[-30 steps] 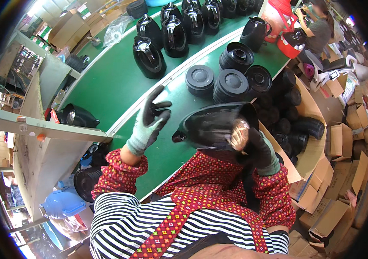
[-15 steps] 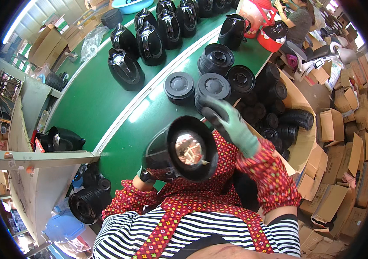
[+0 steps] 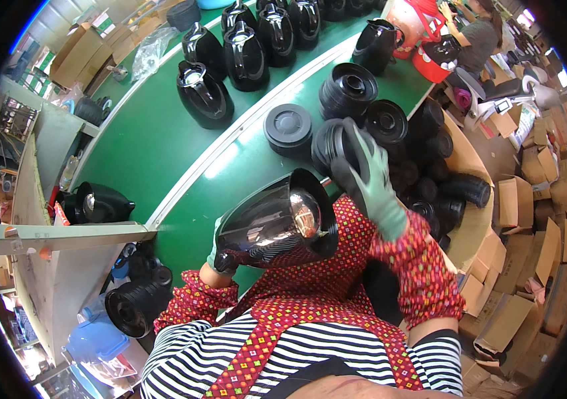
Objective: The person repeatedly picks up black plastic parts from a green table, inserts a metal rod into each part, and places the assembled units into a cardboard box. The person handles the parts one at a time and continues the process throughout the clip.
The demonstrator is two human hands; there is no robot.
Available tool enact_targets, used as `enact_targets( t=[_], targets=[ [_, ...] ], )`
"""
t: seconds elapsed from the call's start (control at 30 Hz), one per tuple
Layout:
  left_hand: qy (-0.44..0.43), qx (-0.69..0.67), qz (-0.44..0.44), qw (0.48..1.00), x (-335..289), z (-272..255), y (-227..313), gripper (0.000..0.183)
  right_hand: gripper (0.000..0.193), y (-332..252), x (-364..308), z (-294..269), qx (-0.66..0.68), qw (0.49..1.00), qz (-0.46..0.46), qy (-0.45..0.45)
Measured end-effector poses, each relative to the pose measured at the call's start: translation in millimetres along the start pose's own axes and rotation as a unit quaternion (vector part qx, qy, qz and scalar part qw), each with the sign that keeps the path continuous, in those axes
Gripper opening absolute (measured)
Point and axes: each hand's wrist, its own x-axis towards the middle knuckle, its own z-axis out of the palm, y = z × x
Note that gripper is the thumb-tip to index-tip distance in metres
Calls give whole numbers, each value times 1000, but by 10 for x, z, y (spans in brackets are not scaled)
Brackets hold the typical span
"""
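The left hand (image 3: 220,256), in a green glove, gripped the glossy black plastic kettle body (image 3: 270,223) from below near its handle end, fingers wrapped around it, and held it tilted in front of the chest with its open bottom turned toward the camera, so the shiny metal inside showed. The right hand (image 3: 373,183), also gloved in green, reached out with its fingers spread over a stack of round black plastic base rings (image 3: 337,146) on the green conveyor belt (image 3: 157,143); whether it had closed on one could not be told. Judging from this, the kettle body lacked its bottom piece, so the fitting seemed yet to be done. More black kettle bodies (image 3: 230,60) stood upright farther along the belt, and a heap of black parts (image 3: 443,193) lay beside cardboard boxes (image 3: 516,199) to the right.
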Motion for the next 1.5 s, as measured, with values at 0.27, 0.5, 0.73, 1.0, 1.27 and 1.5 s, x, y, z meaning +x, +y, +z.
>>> enact_targets(
  t=[0.27,0.5,0.73,1.0,1.27,1.5],
  targets=[
    [-109,67,59,990,125,472,71,83,93,-724,-1045,-530,180,984,22,3],
    [-247,155,145,945,242,874,319,77,96,-590,-1453,-727,150,987,-51,24],
    [-155,345,293,878,391,793,373,72,94,-665,-1665,-731,365,925,57,91],
    [-37,323,312,893,424,1085,633,70,90,-661,-1526,-1121,431,897,91,25],
    [-96,343,267,895,366,1042,95,64,58,-682,-1609,-997,319,932,128,118],
    [-340,81,60,935,347,1208,248,49,77,-914,-1551,-1208,120,980,-125,101]
  ],
)
